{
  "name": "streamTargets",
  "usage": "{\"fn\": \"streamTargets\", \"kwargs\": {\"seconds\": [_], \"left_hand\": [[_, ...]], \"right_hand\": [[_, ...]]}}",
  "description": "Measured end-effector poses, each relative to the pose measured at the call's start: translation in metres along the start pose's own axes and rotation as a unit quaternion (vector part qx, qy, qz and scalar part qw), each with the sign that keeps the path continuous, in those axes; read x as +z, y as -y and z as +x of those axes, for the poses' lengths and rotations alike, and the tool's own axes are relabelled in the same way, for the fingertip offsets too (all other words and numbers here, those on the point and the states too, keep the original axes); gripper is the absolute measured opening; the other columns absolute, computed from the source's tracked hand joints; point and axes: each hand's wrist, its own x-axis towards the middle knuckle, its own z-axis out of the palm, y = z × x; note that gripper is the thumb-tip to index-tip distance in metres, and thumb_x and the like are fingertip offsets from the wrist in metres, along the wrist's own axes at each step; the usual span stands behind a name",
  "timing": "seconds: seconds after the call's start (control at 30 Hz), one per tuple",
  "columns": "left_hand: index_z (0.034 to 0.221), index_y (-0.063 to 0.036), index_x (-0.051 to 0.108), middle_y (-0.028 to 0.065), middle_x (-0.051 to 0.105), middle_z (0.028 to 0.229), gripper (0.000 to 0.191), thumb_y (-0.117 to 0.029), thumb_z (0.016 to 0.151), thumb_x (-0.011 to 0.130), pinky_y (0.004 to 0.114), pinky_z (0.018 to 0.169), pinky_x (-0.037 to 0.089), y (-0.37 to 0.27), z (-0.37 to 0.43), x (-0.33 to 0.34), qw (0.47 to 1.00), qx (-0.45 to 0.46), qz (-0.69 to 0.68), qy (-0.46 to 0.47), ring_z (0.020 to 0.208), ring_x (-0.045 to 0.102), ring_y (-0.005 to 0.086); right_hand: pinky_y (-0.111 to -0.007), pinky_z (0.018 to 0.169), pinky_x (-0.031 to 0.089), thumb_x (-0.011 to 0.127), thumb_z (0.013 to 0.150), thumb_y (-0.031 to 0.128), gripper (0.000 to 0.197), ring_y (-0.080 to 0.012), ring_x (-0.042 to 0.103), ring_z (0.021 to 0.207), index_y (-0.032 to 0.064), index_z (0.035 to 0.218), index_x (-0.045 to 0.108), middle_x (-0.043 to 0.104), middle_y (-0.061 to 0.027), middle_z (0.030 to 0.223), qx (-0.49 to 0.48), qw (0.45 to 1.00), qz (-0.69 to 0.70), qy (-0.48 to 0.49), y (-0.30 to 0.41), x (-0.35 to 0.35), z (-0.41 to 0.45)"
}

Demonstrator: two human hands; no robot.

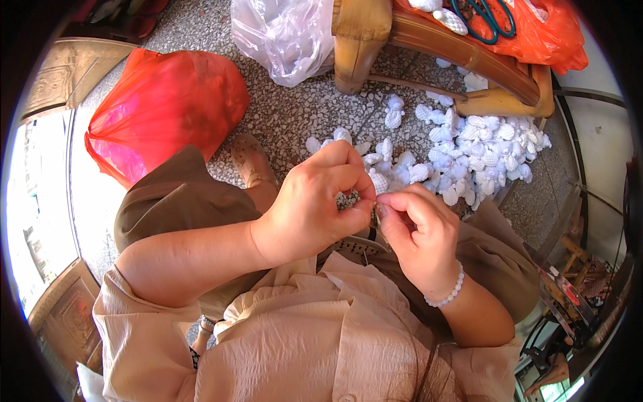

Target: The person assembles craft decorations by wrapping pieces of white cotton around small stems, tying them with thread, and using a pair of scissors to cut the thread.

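My left hand point(321, 201) and my right hand point(424, 226) meet fingertip to fingertip above my lap. Thumb and forefinger of each are pinched together. Something very small, perhaps a thread end, seems to be between them, but it is too small to make out. A beaded bracelet circles my right wrist. Beyond the hands, a heap of small white textured figures point(482, 151) lies on the speckled floor, with a single white figure point(394, 110) apart from it. Part of a perforated basket point(359, 245) shows below my hands.
A tied red plastic bag point(176, 105) stands on the floor at the left, near my foot. A clear plastic bag point(286, 40) lies by a bamboo stool point(452, 45). On the stool are green-handled scissors point(485, 22), an orange bag point(547, 40) and several white pieces.
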Motion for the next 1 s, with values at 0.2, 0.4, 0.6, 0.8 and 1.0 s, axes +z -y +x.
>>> {"fn": "streamTargets", "kwargs": {"seconds": [0.2, 0.4, 0.6, 0.8, 1.0], "left_hand": [[0.073, -0.0024, 0.061, 0.0090, 0.051, 0.081, 0.010, 0.002, 0.065, 0.064, 0.033, 0.066, 0.048, 0.001, 0.001, -0.001, 1.000, 0.024, 0.017, -0.008, 0.074, 0.057, 0.0251], [0.073, -0.0026, 0.060, 0.0088, 0.051, 0.081, 0.011, 0.002, 0.064, 0.064, 0.033, 0.065, 0.048, -0.002, 0.000, 0.001, 0.999, 0.046, 0.026, -0.016, 0.074, 0.056, 0.0253], [0.073, -0.0031, 0.060, 0.0093, 0.051, 0.082, 0.016, 0.003, 0.060, 0.066, 0.034, 0.065, 0.047, 0.000, 0.005, 0.006, 0.994, 0.098, 0.045, -0.018, 0.076, 0.055, 0.0263], [0.074, -0.0023, 0.059, 0.0105, 0.052, 0.082, 0.015, 0.007, 0.063, 0.064, 0.033, 0.064, 0.047, 0.002, 0.003, -0.005, 0.992, 0.070, 0.089, -0.052, 0.072, 0.055, 0.0268], [0.086, -0.0014, 0.060, 0.0000, 0.054, 0.077, 0.005, -0.006, 0.084, 0.059, 0.020, 0.058, 0.040, -0.012, 0.025, -0.034, 0.941, -0.255, -0.197, -0.101, 0.069, 0.047, 0.0051]], "right_hand": [[-0.028, 0.049, 0.043, 0.065, 0.075, -0.006, 0.013, -0.0182, 0.055, 0.054, -0.0003, 0.087, 0.062, 0.057, -0.0075, 0.072, -0.014, 1.000, 0.017, -0.004, 0.001, 0.000, 0.002], [-0.029, 0.048, 0.043, 0.065, 0.074, -0.006, 0.014, -0.0203, 0.055, 0.053, -0.0002, 0.086, 0.062, 0.056, -0.0083, 0.068, -0.023, 1.000, -0.012, 0.001, 0.002, -0.002, 0.000], [-0.032, 0.049, 0.045, 0.065, 0.075, -0.002, 0.010, -0.0239, 0.058, 0.056, 0.0018, 0.084, 0.063, 0.060, -0.0099, 0.070, -0.003, 1.000, -0.006, 0.005, 0.002, -0.005, -0.002], [-0.034, 0.054, 0.048, 0.062, 0.078, 0.006, 0.009, -0.0269, 0.061, 0.061, 0.0051, 0.087, 0.064, 0.063, -0.0090, 0.074, -0.058, 0.988, -0.134, 0.043, -0.016, -0.009, 0.009], [-0.041, 0.084, 0.046, 0.056, 0.084, 0.008, 0.028, -0.0339, 0.058, 0.098, -0.0046, 0.108, 0.061, 0.062, -0.0174, 0.104, 0.053, 0.768, -0.634, -0.068, -0.105, -0.135, 0.029]]}}
